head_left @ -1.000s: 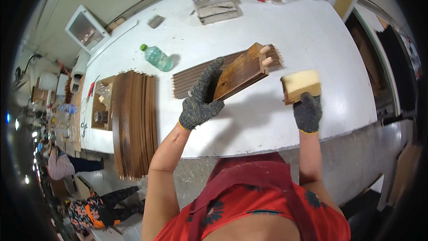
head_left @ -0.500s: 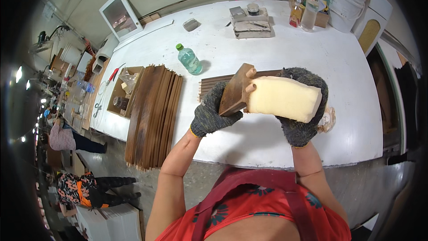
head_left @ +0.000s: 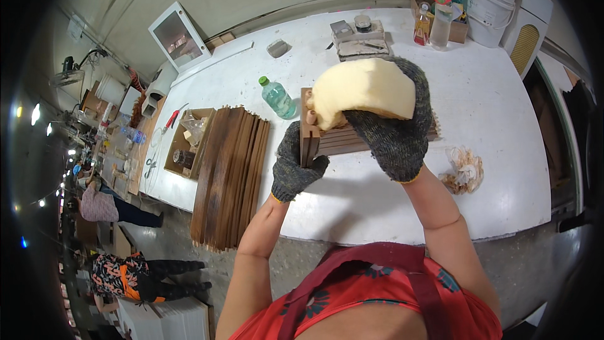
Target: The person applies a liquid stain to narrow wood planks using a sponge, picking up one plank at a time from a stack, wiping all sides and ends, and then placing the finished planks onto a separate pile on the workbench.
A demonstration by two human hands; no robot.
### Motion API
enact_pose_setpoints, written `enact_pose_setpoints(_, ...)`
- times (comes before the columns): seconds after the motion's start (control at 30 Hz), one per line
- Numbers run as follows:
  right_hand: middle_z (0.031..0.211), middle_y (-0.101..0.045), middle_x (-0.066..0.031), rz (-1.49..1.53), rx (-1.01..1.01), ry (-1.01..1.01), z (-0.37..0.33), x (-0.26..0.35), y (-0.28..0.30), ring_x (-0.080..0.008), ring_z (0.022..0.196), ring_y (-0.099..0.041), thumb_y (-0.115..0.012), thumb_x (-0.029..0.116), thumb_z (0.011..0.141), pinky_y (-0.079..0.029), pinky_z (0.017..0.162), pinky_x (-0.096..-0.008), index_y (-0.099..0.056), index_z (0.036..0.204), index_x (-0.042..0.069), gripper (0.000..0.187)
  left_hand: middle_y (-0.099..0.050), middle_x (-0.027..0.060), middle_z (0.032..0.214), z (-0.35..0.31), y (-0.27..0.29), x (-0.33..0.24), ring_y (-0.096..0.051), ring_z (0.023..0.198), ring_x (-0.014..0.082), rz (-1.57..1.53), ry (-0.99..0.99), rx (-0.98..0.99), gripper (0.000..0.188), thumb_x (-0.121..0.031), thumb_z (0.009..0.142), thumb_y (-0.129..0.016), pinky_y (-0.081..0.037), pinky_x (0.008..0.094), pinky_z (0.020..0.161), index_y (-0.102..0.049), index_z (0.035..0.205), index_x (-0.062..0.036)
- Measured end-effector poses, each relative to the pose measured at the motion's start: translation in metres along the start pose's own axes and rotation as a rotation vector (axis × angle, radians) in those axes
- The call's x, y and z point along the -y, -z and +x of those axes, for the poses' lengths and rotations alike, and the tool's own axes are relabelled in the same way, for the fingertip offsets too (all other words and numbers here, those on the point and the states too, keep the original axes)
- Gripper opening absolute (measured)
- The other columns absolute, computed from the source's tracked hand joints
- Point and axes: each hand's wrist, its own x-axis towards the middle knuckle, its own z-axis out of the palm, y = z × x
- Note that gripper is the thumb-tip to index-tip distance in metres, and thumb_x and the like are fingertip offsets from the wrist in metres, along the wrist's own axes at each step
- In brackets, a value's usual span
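Note:
My left hand [head_left: 293, 167], in a dark grey knit glove, grips a brown wooden board [head_left: 308, 140] by its lower end. Short round pegs [head_left: 311, 117] stick out of the board's side. My right hand [head_left: 406, 135], gloved alike, is wrapped round a thick cream foam block [head_left: 365, 88]. The block is bent, and its left end presses against the pegged part of the board. Below the hands lies a row of brown wooden slats [head_left: 345, 145], partly hidden by the right glove.
A big stack of brown boards [head_left: 228, 179] overhangs the table's front left edge, beside a small box [head_left: 182, 170]. A green-capped bottle [head_left: 277, 97] stands behind. Crumpled stained wrapping [head_left: 464, 170] lies at the right. Other bottles [head_left: 440, 22] stand at the back right. Two people are farther left.
The foam block has moved left and away from me and now bends over the pegs. The board has turned and shifted slightly left in my left hand.

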Motion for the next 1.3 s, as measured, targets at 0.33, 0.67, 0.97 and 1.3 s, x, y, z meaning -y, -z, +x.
enact_pose_setpoints(0.33,0.105,-0.057,-0.0066,0.882,-0.057,-0.582,0.019,0.000,-0.006,-0.0143,0.094,-0.056,-0.072,-0.002,0.068,-0.048,0.082,-0.0281,-0.047,0.117,0.003,0.055,-0.053,0.0000,0.085,-0.005,0.007,0.007,-0.049,0.074,0.0100,-0.457,0.086,0.007,0.055,0.002,0.060,-0.069,-0.044,0.0255,0.069,-0.050,0.110,-0.0058)
enact_pose_setpoints(0.67,0.109,-0.056,-0.0082,0.594,0.085,-0.633,-0.002,0.017,-0.003,-0.0160,0.101,-0.053,-0.080,0.006,0.062,-0.047,0.086,-0.0302,-0.042,0.121,0.003,0.071,-0.057,0.0066,0.099,0.001,0.000,0.011,-0.054,0.087,0.0166,-0.107,-0.130,-0.104,0.061,-0.005,0.059,-0.071,-0.045,0.0290,0.077,-0.046,0.115,-0.0050)
enact_pose_setpoints(0.97,0.118,-0.052,-0.0108,0.349,0.359,-0.367,-0.041,0.015,0.026,-0.0215,0.109,-0.049,-0.087,0.019,0.051,-0.039,0.096,-0.0365,-0.039,0.126,0.003,0.090,-0.056,0.0058,0.103,0.002,0.005,0.028,-0.053,0.093,0.0169,-0.476,0.084,0.071,0.060,-0.009,0.061,-0.076,-0.043,0.0295,0.082,-0.049,0.115,-0.0060)
enact_pose_setpoints(1.3,0.112,-0.052,-0.0058,0.652,-0.144,-0.819,-0.039,0.006,0.038,-0.0165,0.102,-0.051,-0.069,-0.005,0.064,-0.047,0.084,-0.0294,-0.039,0.127,0.004,0.070,-0.058,0.0107,0.108,0.002,0.034,0.010,-0.055,0.099,0.0185,-0.520,0.176,0.011,0.063,-0.003,0.062,-0.077,-0.047,0.0307,0.084,-0.049,0.118,0.0003)
